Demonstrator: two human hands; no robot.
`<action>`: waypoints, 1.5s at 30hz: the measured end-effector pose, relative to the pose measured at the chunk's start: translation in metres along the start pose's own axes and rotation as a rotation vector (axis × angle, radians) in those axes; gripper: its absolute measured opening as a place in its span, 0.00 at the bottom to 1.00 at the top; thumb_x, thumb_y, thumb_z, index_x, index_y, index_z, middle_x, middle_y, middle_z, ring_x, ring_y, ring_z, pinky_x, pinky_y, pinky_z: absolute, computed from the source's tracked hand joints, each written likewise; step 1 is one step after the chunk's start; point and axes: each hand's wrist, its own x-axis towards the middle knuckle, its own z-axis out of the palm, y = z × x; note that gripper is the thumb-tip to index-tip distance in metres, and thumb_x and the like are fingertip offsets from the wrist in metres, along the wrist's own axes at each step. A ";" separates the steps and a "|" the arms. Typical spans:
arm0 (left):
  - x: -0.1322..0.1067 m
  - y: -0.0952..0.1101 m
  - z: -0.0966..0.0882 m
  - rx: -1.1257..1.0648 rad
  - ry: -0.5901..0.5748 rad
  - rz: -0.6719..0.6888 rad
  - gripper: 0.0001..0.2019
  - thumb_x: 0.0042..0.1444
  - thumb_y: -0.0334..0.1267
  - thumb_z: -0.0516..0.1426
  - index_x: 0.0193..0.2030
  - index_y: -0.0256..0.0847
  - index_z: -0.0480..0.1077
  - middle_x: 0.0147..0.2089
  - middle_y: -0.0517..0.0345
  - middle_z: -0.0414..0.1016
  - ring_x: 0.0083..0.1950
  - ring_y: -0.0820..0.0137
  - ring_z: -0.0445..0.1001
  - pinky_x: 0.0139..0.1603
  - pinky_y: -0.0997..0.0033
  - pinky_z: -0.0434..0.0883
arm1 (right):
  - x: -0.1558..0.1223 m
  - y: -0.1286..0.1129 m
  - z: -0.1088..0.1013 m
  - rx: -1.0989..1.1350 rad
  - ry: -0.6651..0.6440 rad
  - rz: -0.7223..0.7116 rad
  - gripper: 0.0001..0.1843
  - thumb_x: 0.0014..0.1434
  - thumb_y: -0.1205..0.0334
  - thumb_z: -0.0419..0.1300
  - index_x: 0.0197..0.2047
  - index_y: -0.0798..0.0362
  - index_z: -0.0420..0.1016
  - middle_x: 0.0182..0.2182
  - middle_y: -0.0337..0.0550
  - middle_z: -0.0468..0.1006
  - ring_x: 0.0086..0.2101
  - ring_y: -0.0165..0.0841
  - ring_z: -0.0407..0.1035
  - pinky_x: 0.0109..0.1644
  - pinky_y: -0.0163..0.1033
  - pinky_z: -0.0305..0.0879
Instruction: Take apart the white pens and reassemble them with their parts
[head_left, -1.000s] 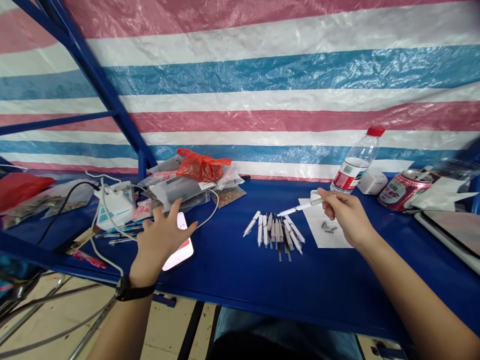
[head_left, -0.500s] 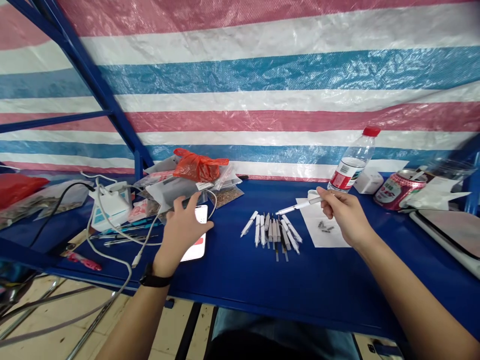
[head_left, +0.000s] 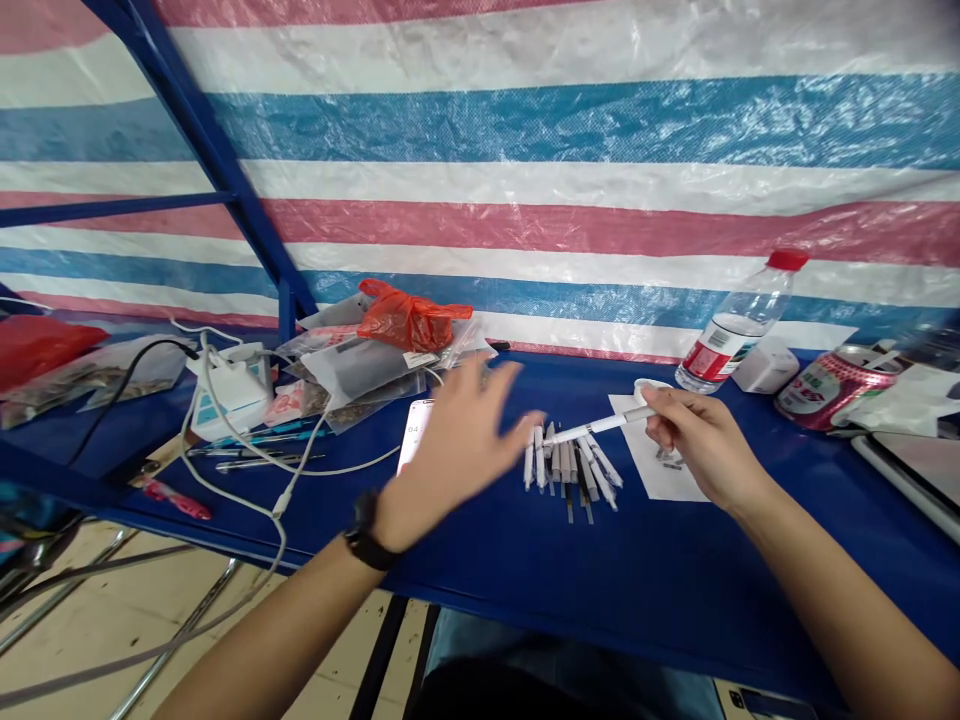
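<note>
My right hand [head_left: 701,445] pinches a white pen [head_left: 600,426] by its end, the pen pointing left above a row of several white pen parts [head_left: 570,465] on the blue table [head_left: 525,560]. My left hand [head_left: 457,445], blurred by motion, hovers with fingers spread just left of that row and holds nothing. A phone [head_left: 415,440] lies flat behind the left hand, partly hidden by it. A white sheet of paper [head_left: 660,470] with small dark parts lies under the right hand. A black watch sits on my left wrist.
Plastic bags and a red bag [head_left: 409,320] are piled at the back left beside a white charger [head_left: 229,390] with trailing cables. A water bottle [head_left: 739,320], a white box [head_left: 765,365] and a red can [head_left: 821,385] stand at the back right. A striped tarp hangs behind.
My left hand has left the phone and swung right toward the pen parts, fingers spread. The right hand keeps the pen, a little lower and nearer the row.
</note>
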 end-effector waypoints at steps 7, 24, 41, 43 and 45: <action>0.011 0.065 0.051 -0.042 -0.111 0.433 0.15 0.68 0.34 0.41 0.53 0.38 0.63 0.38 0.55 0.75 0.33 0.66 0.78 0.26 0.72 0.70 | -0.003 0.007 0.011 -0.022 -0.102 0.034 0.36 0.44 0.26 0.67 0.17 0.53 0.69 0.13 0.38 0.60 0.18 0.27 0.54 0.24 0.38 0.50; 0.043 0.005 0.047 0.064 -0.184 -0.055 0.16 0.67 0.34 0.45 0.56 0.41 0.67 0.45 0.48 0.75 0.47 0.58 0.79 0.44 0.64 0.77 | 0.000 0.018 0.001 -0.794 -0.138 -0.260 0.27 0.62 0.37 0.52 0.25 0.50 0.69 0.18 0.41 0.67 0.20 0.31 0.58 0.28 0.39 0.51; 0.034 0.026 0.041 -0.109 -0.129 -0.022 0.17 0.67 0.39 0.44 0.40 0.40 0.74 0.41 0.52 0.76 0.44 0.64 0.76 0.37 0.72 0.67 | -0.014 0.006 0.022 -0.945 -0.180 0.003 0.08 0.53 0.60 0.61 0.25 0.52 0.68 0.24 0.43 0.76 0.26 0.34 0.65 0.30 0.38 0.53; 0.032 0.034 0.040 -0.320 -0.141 -0.020 0.19 0.68 0.44 0.47 0.32 0.39 0.72 0.34 0.56 0.75 0.37 0.70 0.74 0.34 0.74 0.62 | -0.013 0.005 0.019 -0.718 -0.166 -0.038 0.09 0.52 0.57 0.60 0.26 0.52 0.71 0.24 0.42 0.75 0.25 0.33 0.65 0.29 0.38 0.55; 0.029 0.040 0.042 -0.597 -0.193 -0.005 0.20 0.67 0.47 0.50 0.28 0.39 0.69 0.29 0.60 0.73 0.31 0.74 0.71 0.32 0.76 0.60 | -0.012 0.003 0.020 -0.451 -0.186 -0.073 0.12 0.53 0.52 0.60 0.28 0.52 0.73 0.24 0.42 0.74 0.25 0.32 0.64 0.29 0.37 0.58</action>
